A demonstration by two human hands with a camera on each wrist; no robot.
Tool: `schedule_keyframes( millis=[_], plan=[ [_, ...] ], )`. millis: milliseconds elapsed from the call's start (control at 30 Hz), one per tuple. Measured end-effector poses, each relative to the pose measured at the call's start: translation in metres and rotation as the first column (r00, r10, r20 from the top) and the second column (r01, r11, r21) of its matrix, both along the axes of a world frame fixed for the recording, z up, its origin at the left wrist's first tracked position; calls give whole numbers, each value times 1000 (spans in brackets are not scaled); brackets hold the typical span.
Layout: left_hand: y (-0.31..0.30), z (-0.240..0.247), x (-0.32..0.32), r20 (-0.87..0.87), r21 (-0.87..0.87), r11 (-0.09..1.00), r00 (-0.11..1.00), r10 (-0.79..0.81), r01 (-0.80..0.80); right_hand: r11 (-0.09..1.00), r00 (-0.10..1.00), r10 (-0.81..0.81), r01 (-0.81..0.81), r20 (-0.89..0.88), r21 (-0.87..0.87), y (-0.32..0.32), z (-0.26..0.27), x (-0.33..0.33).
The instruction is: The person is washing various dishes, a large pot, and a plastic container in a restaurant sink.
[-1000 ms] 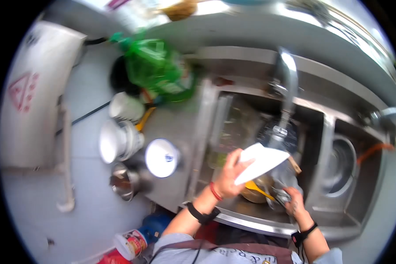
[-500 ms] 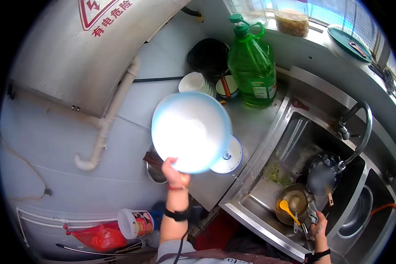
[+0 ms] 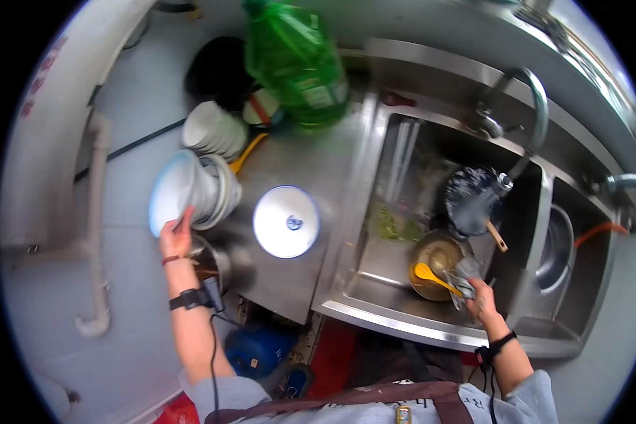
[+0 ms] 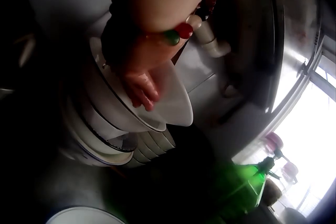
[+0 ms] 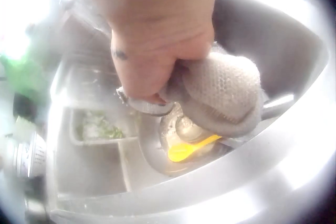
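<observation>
My left hand (image 3: pixel 176 239) grips the rim of a large white bowl with a pale blue edge (image 3: pixel 168 192). The bowl leans tilted against a stack of bowls (image 3: pixel 226 191) on the steel counter; in the left wrist view, fingers (image 4: pixel 143 90) lie over the bowl's inner side. Over the left sink basin, my right hand (image 3: pixel 482 302) holds a bunched grey dishcloth (image 5: pixel 223 90). Below it in the basin are a round pan of murky water (image 3: pixel 422 254) and a yellow spoon (image 3: pixel 431 274). A white bowl with a blue rim (image 3: pixel 275 222) stands alone on the counter.
A green liquid jug (image 3: pixel 300 67) stands at the counter's back, near a dark pan (image 3: pixel 219 71). The faucet (image 3: pixel 537 106) arches over the basin, above a black-speckled pot (image 3: pixel 466 187). A metal basin (image 3: pixel 557 247) sits in the right sink. A steel pot (image 3: pixel 219 265) is near my left wrist.
My left hand has carried the large bowl from over the sink leftward to the stacked bowls on the counter. My right hand stays over the sink with the dishcloth.
</observation>
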State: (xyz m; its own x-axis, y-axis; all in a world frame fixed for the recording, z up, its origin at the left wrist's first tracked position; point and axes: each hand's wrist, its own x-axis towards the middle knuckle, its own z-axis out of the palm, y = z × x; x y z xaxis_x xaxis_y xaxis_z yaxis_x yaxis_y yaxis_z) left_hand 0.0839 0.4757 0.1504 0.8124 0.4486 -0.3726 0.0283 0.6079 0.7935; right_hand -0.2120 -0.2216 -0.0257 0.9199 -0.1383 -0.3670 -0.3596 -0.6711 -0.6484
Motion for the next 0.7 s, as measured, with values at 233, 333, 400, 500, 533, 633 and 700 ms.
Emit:
schedule_keyframes(
  millis=[233, 333, 400, 500, 533, 633, 700],
  plan=[
    [21, -27, 10, -160, 144, 985, 980, 120, -97, 937, 895, 334, -348, -297, 4, 20, -90, 16],
    [31, -41, 11, -242, 299, 946, 948, 205, -128, 882, 829, 370, -455, -419, -120, 33, -113, 13],
    [32, -47, -3, -303, 322, 945, 938, 167, -64, 852, 763, 368, -506, -532, -135, 41, -106, 24],
    [-57, -24, -36, -392, 441, 896, 909, 140, 52, 855, 700, 361, -512, -616, -79, 31, -131, 35],
    [-112, -8, -53, -389, 529, 827, 920, 38, 190, 847, 656, 375, -530, -655, -46, 26, -129, 44],
    [-242, 22, -96, -470, 570, 603, 823, -319, 558, 937, 722, 322, -336, -613, 96, 6, -112, 48],
    [-318, 26, -124, -576, 277, 455, 525, -626, 846, 960, 776, 281, -220, -565, 175, -9, -110, 43]
  ],
)
